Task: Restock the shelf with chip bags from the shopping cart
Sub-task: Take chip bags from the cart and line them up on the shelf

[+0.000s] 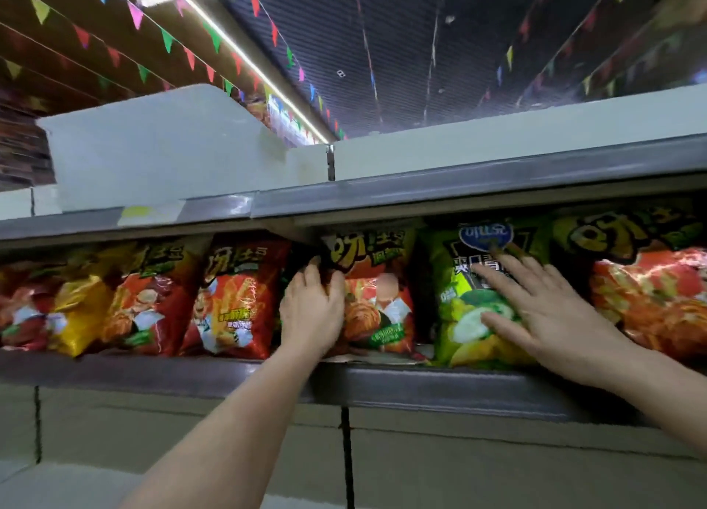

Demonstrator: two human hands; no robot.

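Left hand (311, 309): fingers curled round left edge of red-orange glossy chip bag (377, 298) on grey metal shelf (440, 388).
Right hand (551, 311): fingers spread, pressing flat on lime-green glossy chip bag (466, 317).

Red chip bag (377, 302) and green chip bag (472, 298) upright, seemingly touching, on shelf (440, 388).

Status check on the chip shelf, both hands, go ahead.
Left hand grips left edge of red chip bag on shelf. Right hand open, flat on green chip bag. Nothing blocking.
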